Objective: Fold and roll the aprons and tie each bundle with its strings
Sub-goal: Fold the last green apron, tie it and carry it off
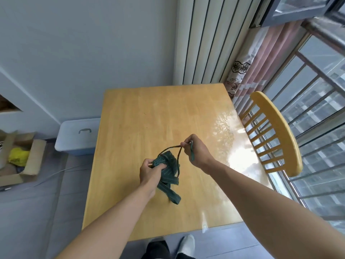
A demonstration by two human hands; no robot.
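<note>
A dark green striped apron bundle [169,170] is held above the middle of the wooden table [141,116]. My left hand [150,172] grips the bundle's left side, fingers curled into the cloth. My right hand [196,151] pinches a thin green string [172,148] that loops from the bundle up to its fingers; the string's loose end hangs down past the palm. A wider strap [170,192] trails from the bundle down to the tabletop.
A wooden chair [280,131] stands at the table's right side by the window railing. A blue lidded bin [78,136] sits on the floor left of the table, and an open cardboard box [20,159] farther left. Curtains hang behind the table.
</note>
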